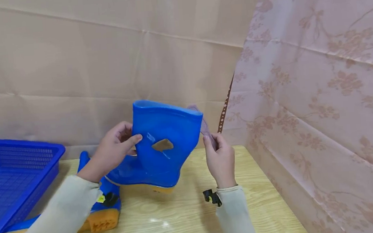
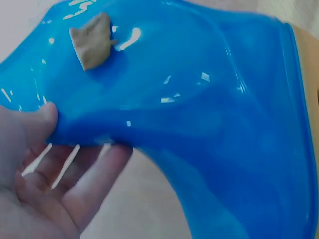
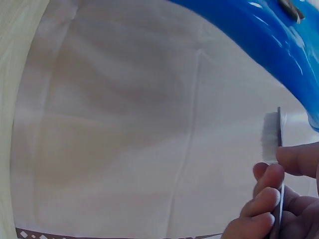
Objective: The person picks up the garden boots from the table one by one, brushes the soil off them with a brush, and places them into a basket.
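A blue rain boot (image 1: 182, 131) with an orange sole is held up over the table, its opening at the top and toe to the left. My left hand (image 1: 114, 147) grips the front of its shaft, thumb on the near side and fingers behind. A brown patch (image 2: 92, 42), like a smear of mud, shows on the shaft. Right of the boot, my right hand (image 1: 222, 161) holds a brush (image 3: 271, 137) by its thin handle. The brush has pale bristles; in the head view its head is partly hidden behind the boot's rim.
Another blue boot with an orange sole (image 1: 104, 219) lies on the wood-grain table (image 1: 168, 220), partly behind my left forearm. At the left stands a blue plastic basket (image 1: 41, 153). Beige cloth (image 1: 103, 64) hangs behind, and flowered pink cloth (image 1: 318, 84) hangs at the right.
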A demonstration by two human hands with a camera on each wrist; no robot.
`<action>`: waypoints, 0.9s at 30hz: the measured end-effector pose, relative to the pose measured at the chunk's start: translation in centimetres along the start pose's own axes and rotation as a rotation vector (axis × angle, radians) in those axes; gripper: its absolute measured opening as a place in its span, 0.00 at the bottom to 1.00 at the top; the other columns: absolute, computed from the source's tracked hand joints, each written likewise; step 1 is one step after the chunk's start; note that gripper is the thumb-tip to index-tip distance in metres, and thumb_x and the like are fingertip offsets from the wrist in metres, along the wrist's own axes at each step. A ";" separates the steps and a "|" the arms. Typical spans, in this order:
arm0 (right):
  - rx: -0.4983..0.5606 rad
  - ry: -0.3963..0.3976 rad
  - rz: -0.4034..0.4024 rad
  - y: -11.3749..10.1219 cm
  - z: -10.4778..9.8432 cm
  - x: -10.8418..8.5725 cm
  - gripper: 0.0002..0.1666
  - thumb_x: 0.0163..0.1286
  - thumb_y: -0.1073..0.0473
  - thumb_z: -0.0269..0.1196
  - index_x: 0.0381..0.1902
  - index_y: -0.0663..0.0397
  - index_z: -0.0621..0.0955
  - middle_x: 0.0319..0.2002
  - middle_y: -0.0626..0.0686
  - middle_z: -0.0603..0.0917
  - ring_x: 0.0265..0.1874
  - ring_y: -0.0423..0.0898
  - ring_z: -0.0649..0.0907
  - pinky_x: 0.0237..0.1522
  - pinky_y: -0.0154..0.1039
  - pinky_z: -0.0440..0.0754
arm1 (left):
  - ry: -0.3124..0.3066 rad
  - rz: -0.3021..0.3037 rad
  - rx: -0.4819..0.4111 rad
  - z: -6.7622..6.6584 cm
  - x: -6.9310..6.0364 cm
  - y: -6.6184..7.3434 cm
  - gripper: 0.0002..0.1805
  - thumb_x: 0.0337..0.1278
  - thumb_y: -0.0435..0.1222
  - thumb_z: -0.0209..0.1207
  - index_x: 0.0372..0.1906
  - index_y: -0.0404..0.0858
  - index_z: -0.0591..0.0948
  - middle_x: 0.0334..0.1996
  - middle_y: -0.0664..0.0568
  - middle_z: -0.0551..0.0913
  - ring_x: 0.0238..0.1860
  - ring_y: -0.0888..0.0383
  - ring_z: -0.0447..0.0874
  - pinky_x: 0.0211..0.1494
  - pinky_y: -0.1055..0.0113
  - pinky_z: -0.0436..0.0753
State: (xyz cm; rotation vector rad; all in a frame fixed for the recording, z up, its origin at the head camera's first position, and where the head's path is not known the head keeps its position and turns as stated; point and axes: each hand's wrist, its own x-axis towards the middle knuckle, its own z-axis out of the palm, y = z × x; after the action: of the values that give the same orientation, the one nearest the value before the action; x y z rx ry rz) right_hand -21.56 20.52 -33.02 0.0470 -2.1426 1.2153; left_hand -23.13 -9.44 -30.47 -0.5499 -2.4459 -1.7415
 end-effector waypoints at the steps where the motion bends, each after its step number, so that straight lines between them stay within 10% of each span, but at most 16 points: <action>1: 0.006 0.007 -0.001 0.1 0.1 0.0 0.12 0.77 0.53 0.64 0.42 0.57 0.86 0.24 0.50 0.79 0.23 0.46 0.75 0.24 0.35 0.71 | 0.011 0.008 0.029 -0.1 -0.3 0.3 0.14 0.77 0.41 0.57 0.56 0.36 0.74 0.48 0.41 0.81 0.49 0.46 0.85 0.45 0.57 0.91; 16: 0.247 0.131 -0.149 0.8 1.5 -0.2 0.11 0.78 0.57 0.63 0.42 0.61 0.85 0.21 0.51 0.74 0.18 0.41 0.69 0.20 0.31 0.66 | 0.211 -0.059 0.274 -0.8 -3.4 0.4 0.13 0.78 0.45 0.55 0.51 0.39 0.75 0.46 0.44 0.82 0.41 0.50 0.87 0.43 0.61 0.88; 23: 0.240 -0.189 -0.503 1.4 2.9 -0.9 0.02 0.70 0.66 0.67 0.38 0.59 0.86 0.21 0.48 0.78 0.18 0.36 0.70 0.18 0.29 0.68 | 0.280 -0.108 0.326 -0.5 -4.0 -0.1 0.15 0.77 0.47 0.57 0.50 0.38 0.75 0.46 0.42 0.83 0.46 0.46 0.84 0.50 0.46 0.87; 27: 0.126 -0.413 -0.558 1.4 3.1 -1.2 0.02 0.71 0.62 0.67 0.40 0.53 0.87 0.23 0.42 0.77 0.20 0.35 0.70 0.20 0.29 0.68 | 0.312 -0.112 0.368 -0.1 -4.5 -0.8 0.16 0.76 0.46 0.58 0.50 0.36 0.75 0.47 0.40 0.83 0.49 0.43 0.82 0.50 0.44 0.84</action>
State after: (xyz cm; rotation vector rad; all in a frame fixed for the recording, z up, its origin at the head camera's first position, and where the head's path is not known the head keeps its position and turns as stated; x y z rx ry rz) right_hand -22.75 18.56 -35.83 0.9568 -2.1624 1.0577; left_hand -19.20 -10.83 -32.35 -0.0964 -2.5118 -1.2431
